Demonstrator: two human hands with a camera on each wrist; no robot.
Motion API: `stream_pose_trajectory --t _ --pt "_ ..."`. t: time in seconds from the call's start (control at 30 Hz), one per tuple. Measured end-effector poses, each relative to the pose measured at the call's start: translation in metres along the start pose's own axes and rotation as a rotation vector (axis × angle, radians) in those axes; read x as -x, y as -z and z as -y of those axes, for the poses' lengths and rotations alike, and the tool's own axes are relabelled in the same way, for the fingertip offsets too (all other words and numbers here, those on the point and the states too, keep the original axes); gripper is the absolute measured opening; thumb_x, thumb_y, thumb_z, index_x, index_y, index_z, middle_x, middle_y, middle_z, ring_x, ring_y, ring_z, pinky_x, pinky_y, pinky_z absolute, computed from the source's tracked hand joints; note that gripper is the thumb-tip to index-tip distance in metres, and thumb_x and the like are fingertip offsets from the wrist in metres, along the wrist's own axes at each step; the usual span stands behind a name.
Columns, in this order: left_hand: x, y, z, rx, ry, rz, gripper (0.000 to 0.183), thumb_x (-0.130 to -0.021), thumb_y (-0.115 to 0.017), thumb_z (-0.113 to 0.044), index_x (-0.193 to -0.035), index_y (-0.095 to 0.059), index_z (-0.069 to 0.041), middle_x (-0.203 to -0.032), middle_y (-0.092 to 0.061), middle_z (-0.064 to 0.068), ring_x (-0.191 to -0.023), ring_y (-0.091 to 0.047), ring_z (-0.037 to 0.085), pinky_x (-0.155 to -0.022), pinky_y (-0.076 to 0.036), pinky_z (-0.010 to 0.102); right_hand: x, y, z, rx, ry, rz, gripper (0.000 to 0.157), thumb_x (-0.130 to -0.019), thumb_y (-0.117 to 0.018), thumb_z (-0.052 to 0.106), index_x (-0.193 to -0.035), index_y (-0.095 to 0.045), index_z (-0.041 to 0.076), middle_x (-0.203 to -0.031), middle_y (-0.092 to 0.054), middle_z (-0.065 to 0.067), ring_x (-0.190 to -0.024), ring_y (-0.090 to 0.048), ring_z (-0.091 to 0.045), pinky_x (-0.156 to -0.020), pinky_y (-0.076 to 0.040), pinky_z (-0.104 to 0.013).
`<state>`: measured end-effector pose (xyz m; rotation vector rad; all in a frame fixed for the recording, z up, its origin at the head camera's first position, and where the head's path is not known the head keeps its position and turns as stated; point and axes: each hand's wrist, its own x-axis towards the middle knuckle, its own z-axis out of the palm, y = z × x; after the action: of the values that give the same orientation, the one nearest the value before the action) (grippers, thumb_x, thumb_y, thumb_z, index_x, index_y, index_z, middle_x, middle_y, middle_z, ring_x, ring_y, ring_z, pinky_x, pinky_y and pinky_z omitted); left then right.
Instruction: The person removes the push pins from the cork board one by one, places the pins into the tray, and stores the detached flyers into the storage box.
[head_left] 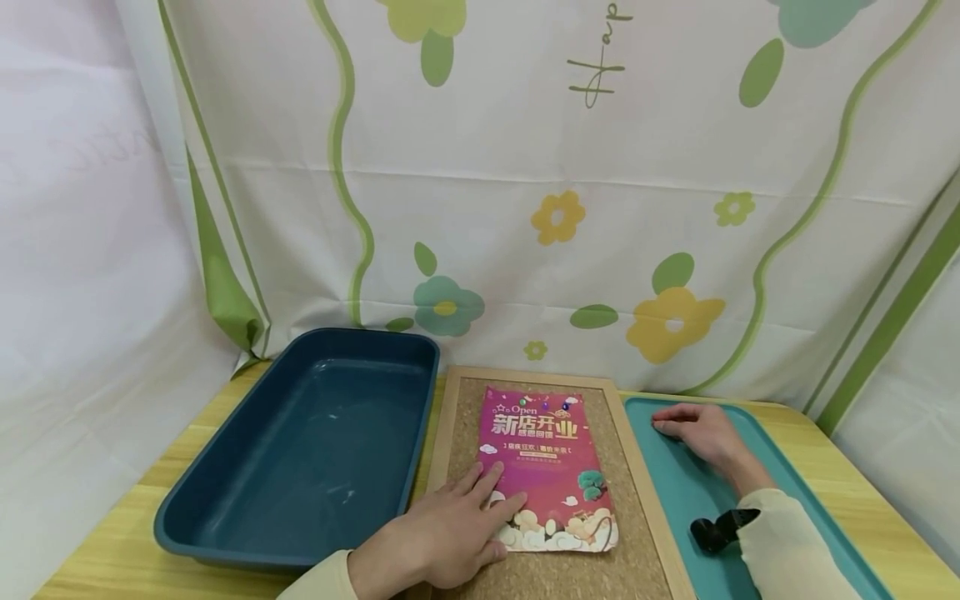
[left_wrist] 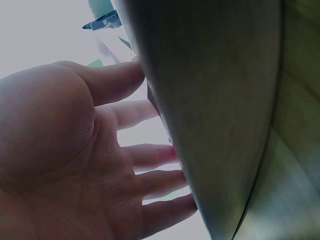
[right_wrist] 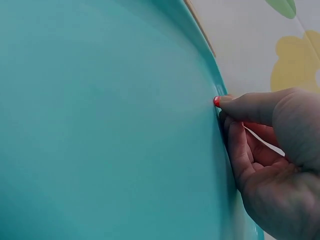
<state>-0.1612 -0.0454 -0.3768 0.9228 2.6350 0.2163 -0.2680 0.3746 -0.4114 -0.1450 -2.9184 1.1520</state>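
Note:
A pink and purple poster [head_left: 536, 467] with Chinese lettering lies on a wood-framed cork board [head_left: 633, 508]; its lower right corner lifts a little. My left hand [head_left: 453, 525] presses with spread fingers on the poster's lower left edge and the cork beside it. In the left wrist view, the fingertips of the left hand [left_wrist: 105, 155] go out of sight behind the board's frame [left_wrist: 210, 100]. My right hand [head_left: 705, 433], over the far part of a teal tray [head_left: 678, 500], pinches a small red bead-like piece [right_wrist: 216, 101] between thumb and finger; the rest of it is hidden.
A deep dark blue tub [head_left: 337, 442] stands left of the cork board. All of it sits on a yellow wood-grain table [head_left: 195, 450], with a flower-printed curtain [head_left: 480, 208] close behind. A black wrist camera [head_left: 723, 531] is on my right sleeve, over the tray.

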Motion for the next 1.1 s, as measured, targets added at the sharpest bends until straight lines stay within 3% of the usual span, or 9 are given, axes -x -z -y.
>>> stream_pose_trajectory --t 0.2,0.4,0.53,0.63,0.8,1.1 --pt "0.000 -0.001 0.000 0.006 0.001 0.006 0.063 -0.104 -0.061 -0.047 -0.163 -0.038 -0.043 -0.177 -0.027 0.001 -0.164 -0.027 0.035 -0.119 -0.046 0.060 -0.001 -0.003 -0.002 -0.006 -0.002 -0.014 0.032 -0.103 -0.071 0.027 -0.124 -0.078 0.004 -0.132 -0.073 -0.020 -0.114 -0.066 -0.021 -0.086 -0.052 -0.027" --pt "0.000 -0.001 0.001 0.014 -0.003 0.008 0.063 -0.105 -0.061 -0.047 -0.163 -0.039 -0.042 -0.177 -0.027 0.001 -0.164 -0.027 0.035 -0.119 -0.046 0.061 -0.002 -0.001 0.000 -0.095 0.017 0.020 0.037 -0.103 -0.071 0.024 -0.129 -0.073 -0.003 -0.129 -0.074 -0.020 -0.097 -0.066 -0.001 -0.081 -0.057 -0.024" --pt "0.000 -0.001 0.001 0.015 -0.002 0.009 0.064 -0.104 -0.062 -0.047 -0.163 -0.039 -0.043 -0.177 -0.027 0.000 -0.164 -0.027 0.035 -0.118 -0.047 0.061 -0.001 0.004 0.005 -0.184 0.012 0.037 0.039 -0.104 -0.068 0.017 -0.132 -0.067 -0.011 -0.116 -0.080 -0.012 -0.089 -0.069 0.004 -0.079 -0.060 -0.022" --pt "0.000 -0.001 0.001 0.011 -0.005 0.010 0.063 -0.104 -0.061 -0.047 -0.163 -0.038 -0.043 -0.177 -0.027 0.001 -0.164 -0.027 0.035 -0.118 -0.046 0.061 -0.001 0.006 0.013 -0.167 0.002 0.019 0.040 -0.105 -0.067 0.018 -0.132 -0.067 -0.011 -0.108 -0.081 -0.007 -0.089 -0.070 -0.001 -0.078 -0.060 -0.024" --pt "0.000 -0.001 0.002 0.011 -0.015 0.011 0.062 -0.106 -0.059 -0.047 -0.164 -0.038 -0.041 -0.178 -0.026 0.003 -0.164 -0.026 0.036 -0.119 -0.045 0.060 -0.005 0.001 0.034 -0.105 0.001 -0.020 0.040 -0.105 -0.067 0.026 -0.132 -0.070 -0.004 -0.119 -0.077 -0.014 -0.094 -0.068 -0.013 -0.080 -0.059 -0.029" --pt "-0.001 -0.001 0.002 0.003 -0.018 0.006 0.062 -0.106 -0.059 -0.047 -0.164 -0.038 -0.041 -0.178 -0.026 0.003 -0.164 -0.026 0.036 -0.119 -0.046 0.061 -0.010 -0.016 0.065 -0.157 0.007 -0.025 0.040 -0.106 -0.067 0.028 -0.131 -0.070 -0.003 -0.115 -0.073 -0.019 -0.094 -0.065 -0.025 -0.073 -0.059 -0.036"
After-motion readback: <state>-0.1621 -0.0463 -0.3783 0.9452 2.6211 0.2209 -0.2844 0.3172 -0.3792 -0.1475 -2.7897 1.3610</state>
